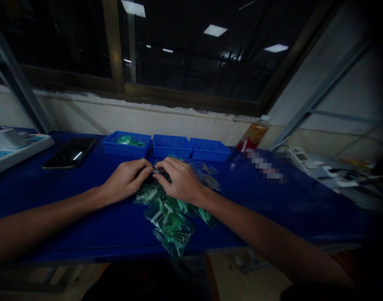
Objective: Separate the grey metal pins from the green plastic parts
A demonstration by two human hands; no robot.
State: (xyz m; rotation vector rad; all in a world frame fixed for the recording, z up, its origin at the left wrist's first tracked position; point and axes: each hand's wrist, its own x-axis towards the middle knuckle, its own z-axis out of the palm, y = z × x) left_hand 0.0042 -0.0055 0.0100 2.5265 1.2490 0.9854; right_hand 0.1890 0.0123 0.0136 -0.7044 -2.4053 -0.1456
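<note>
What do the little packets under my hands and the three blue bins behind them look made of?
Packets: likely thin clear plastic film, glossy; they glint and show green-and-white parts inside. Blue bins: probably moulded rigid plastic, matte-to-satin, with uniform colour and thick rims. The small item between the left hand and right hand is too dark to tell.

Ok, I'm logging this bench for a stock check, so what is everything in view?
small part: one, dark, pinched between both hands' fingertips
clear bags of green parts: a pile, under and in front of the hands
blue bins: three, in a row behind the hands; the left one holds green parts
phone: one, black, left on the blue table
red packet: one, against the wall, right of the bins
left hand: on the part
right hand: on the part
</note>
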